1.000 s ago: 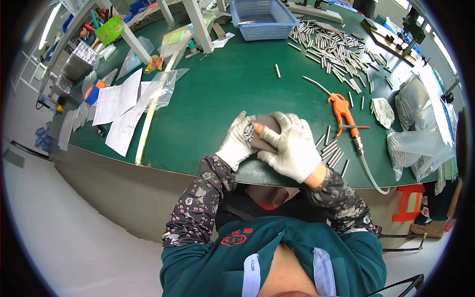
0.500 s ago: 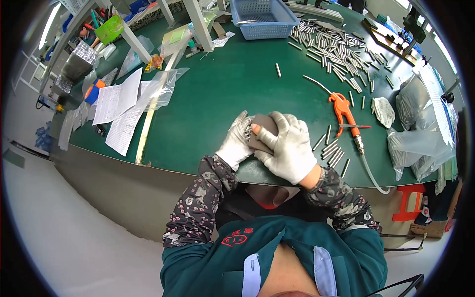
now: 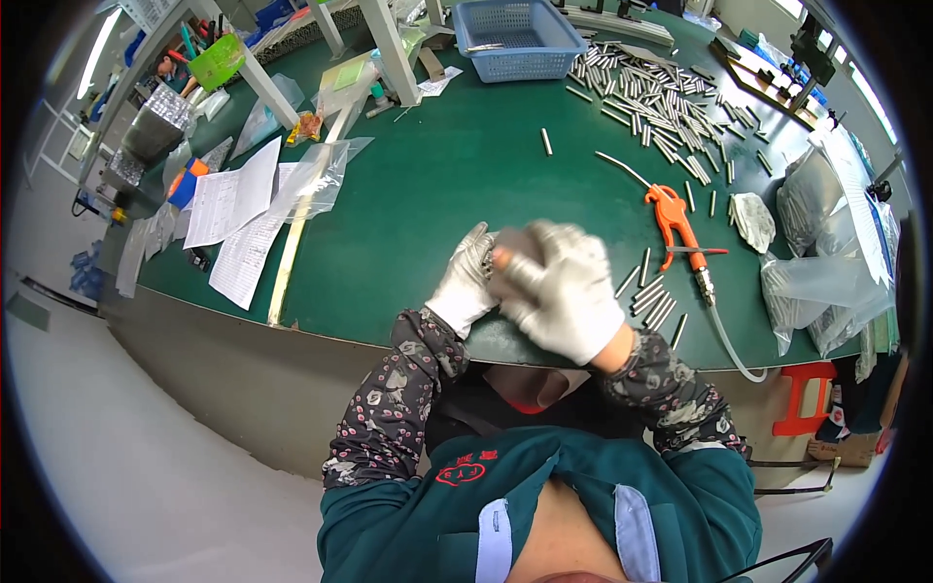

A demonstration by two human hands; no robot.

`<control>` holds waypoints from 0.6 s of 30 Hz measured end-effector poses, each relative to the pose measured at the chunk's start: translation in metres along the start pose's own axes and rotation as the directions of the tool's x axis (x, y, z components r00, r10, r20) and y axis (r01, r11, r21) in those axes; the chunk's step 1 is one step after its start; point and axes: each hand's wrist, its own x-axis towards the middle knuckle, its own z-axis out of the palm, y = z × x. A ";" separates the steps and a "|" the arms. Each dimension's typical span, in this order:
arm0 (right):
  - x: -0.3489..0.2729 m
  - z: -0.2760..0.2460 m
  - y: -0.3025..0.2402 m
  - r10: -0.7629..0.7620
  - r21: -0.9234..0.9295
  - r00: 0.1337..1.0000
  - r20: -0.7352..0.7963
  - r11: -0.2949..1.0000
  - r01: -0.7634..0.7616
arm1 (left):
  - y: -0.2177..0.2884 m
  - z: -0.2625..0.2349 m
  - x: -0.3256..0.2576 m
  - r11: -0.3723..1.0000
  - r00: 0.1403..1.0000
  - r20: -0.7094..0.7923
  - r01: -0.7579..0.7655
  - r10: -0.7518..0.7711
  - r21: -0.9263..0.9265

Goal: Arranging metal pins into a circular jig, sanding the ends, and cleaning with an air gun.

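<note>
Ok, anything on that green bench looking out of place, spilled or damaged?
One metal pin lies alone on the green bench top, left of the loose heap of metal pins, so it looks stray. Nothing else stands out, though the brown pad in the gloved right hand is too blurred to judge.

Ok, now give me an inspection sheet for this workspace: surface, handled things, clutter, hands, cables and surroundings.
Surface: green tabletop; metal pins heaped at the far right, a smaller group of pins beside the right hand.
Handled things: dark block, blurred; small metal pieces, mostly hidden.
Clutter: papers and a clear plastic bag at left; orange air gun and crumpled white cloth at right; blue basket at the back.
Hands: both gloved; right grips the block, left hand appears closed around the metal pieces.
Cables: pale hose from the air gun to the near edge.
Surroundings: red stool at lower right.
</note>
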 end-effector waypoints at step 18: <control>-0.021 0.023 0.026 0.177 -0.026 0.980 -0.087 0.983 -0.180 | 0.008 -0.007 0.002 0.914 0.992 0.003 -0.120 0.129 0.387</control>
